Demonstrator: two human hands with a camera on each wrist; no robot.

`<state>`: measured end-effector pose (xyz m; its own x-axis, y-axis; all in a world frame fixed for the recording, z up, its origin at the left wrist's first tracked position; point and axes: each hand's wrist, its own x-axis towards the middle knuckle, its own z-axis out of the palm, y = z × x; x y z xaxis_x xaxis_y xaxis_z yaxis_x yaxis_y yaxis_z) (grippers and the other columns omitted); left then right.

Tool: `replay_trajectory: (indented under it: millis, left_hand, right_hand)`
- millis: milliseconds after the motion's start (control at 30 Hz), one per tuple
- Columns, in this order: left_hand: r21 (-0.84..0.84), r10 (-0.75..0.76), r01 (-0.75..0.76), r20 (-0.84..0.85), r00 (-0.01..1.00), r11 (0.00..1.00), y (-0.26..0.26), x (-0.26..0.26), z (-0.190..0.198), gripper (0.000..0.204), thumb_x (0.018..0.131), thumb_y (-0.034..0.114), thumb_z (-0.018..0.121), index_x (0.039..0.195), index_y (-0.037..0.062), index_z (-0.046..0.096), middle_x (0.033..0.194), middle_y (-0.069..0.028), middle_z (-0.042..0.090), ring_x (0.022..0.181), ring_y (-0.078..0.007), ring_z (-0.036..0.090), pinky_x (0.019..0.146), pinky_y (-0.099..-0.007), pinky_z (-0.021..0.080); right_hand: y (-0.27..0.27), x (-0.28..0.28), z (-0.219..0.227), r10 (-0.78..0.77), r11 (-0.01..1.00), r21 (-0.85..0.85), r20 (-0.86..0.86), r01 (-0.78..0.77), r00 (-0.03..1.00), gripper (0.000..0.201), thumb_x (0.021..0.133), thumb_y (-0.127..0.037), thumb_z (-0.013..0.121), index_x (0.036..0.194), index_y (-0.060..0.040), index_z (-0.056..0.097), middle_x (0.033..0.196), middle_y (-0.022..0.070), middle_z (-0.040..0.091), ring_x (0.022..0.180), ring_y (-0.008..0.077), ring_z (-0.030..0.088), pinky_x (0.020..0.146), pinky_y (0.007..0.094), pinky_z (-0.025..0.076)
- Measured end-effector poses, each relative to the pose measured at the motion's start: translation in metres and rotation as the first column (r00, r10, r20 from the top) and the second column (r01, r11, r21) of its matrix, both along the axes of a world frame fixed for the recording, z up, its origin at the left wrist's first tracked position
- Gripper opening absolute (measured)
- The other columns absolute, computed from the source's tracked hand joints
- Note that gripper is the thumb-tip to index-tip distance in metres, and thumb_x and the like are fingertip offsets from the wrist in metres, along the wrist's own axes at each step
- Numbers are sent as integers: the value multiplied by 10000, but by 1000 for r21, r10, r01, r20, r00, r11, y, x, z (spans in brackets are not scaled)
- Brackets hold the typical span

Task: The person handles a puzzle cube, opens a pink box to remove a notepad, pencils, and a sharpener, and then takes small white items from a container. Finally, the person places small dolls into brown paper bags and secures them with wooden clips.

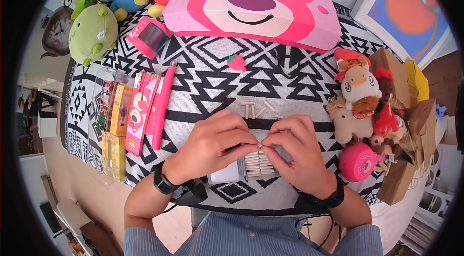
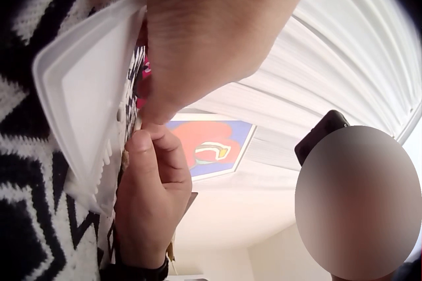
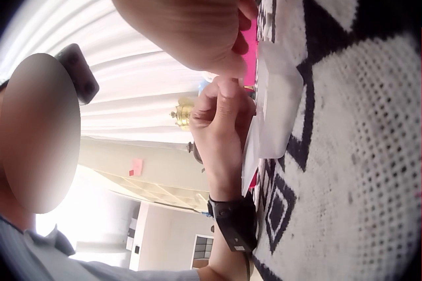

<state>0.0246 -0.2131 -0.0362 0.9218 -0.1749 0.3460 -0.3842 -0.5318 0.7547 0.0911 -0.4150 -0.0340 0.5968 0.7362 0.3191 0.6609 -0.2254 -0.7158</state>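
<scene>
Over an open clear plastic box [image 3: 280, 106], both hands meet fingertip to fingertip. My left hand [image 1: 212, 142] and right hand [image 1: 300, 157] pinch a tiny white stick [image 1: 260, 145] between thumbs and forefingers, mostly hidden by the fingers. Short white sticks [image 1: 252, 163] lie packed in rows inside the box. To the left of these rows sits the box's pale, flat lid [image 1: 224, 174], which also shows large in the left wrist view. Several loose white sticks [image 1: 249, 110] lie on the patterned cloth just beyond the fingers.
A large pink bear box [image 1: 261, 5] stands at the back. Pink packages [image 1: 140, 111] and a clear case [image 1: 113, 130] lie on the left. Plush toys [image 1: 357, 87], a round pink tin [image 1: 356, 162] and cardboard [image 1: 420, 130] crowd the right. A strawberry piece [image 1: 236, 63] lies mid-table.
</scene>
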Motion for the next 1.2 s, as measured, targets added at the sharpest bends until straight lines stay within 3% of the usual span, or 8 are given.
replay_trajectory:
  millis: [133,200,333,433,1067,1200]
  left_hand:
    - [23,91,-91,3,996,996,6,3,-4,226,695,32,779,899,52,685,826,-49,579,722,-186,556,586,-283,434]
    - [-40,181,-185,-80,980,982,9,4,-7,266,716,0,757,963,42,668,902,-57,566,759,-163,565,566,-257,453]
    - [-17,173,-181,-215,961,983,12,5,-6,315,712,-12,755,1005,60,662,967,-57,551,805,-163,578,619,-260,498]
    - [38,162,-157,-215,963,987,11,4,-7,327,706,-1,760,1011,64,661,977,-60,551,810,-180,584,649,-274,504]
    - [96,168,-150,-214,962,984,11,4,-6,326,707,9,761,1013,66,665,963,-69,555,797,-199,596,670,-287,508]
    - [116,163,-143,-188,969,983,11,4,-7,335,712,14,758,1029,69,663,962,-71,555,780,-198,594,655,-287,505]
  right_hand:
    - [-6,8,9,82,995,-66,29,-80,996,185,701,2,698,819,-62,570,948,60,538,927,285,492,788,360,432]
    - [-8,10,14,124,988,-102,49,-119,991,193,692,4,693,807,-60,552,954,62,535,935,289,490,791,361,434]
    - [-8,9,14,232,961,-161,30,-224,972,217,675,6,683,783,-53,505,970,67,521,958,297,484,801,366,439]
    - [-7,8,13,256,953,-175,30,-247,966,222,673,6,678,783,-48,492,975,67,515,963,297,482,814,370,440]
    - [-7,8,11,239,954,-195,32,-228,971,199,705,-18,676,800,-45,503,1015,84,507,993,307,469,858,385,429]
    - [-8,7,8,239,949,-210,0,-234,971,260,654,3,709,826,-76,531,1072,81,496,1047,329,443,881,396,402]
